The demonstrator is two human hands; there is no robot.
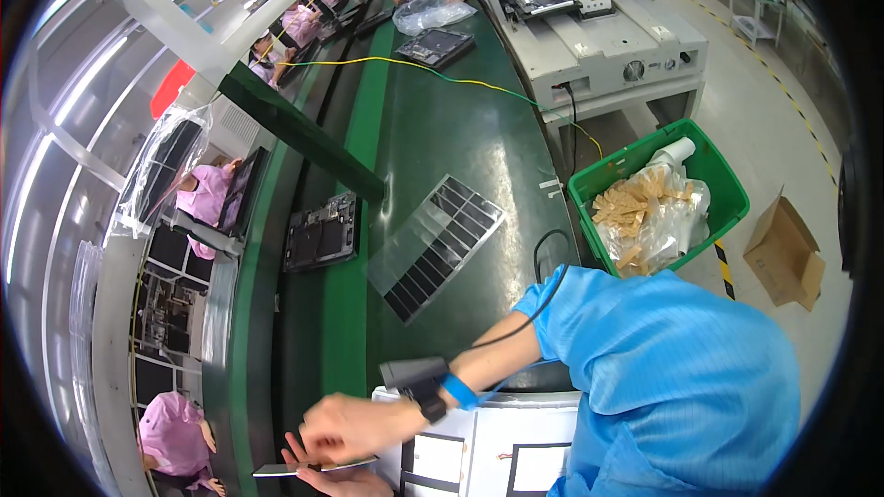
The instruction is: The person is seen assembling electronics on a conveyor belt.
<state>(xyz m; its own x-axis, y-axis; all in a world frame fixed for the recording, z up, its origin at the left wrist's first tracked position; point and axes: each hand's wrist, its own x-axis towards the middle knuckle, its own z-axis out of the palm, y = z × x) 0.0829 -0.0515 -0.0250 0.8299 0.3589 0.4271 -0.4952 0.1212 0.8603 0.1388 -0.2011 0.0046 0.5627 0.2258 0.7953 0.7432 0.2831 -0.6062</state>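
Observation:
Low in the head view, my left hand [345, 482] holds a thin flat dark-edged strip [273, 472], seen almost edge-on, with the fingers under it. Just above the strip is my right hand [354, 428], fingers curled down; what they pinch, if anything, is hidden. A blue band [460, 390] and a black strapped device with a cable [419, 377] sit on the right wrist. Farther up the green bench lies a clear sheet [444, 244] with rows of black rectangular pieces. Left of that sheet stands an opened flat electronic unit [322, 232].
White boards with black frames [479, 451] lie by my right forearm. A green bin [727, 207] of film and tan scraps stands at the right, near a cardboard box [785, 253]. A green post [304, 138] and a yellow-green wire [442, 76] cross the bench. Co-workers sit opposite.

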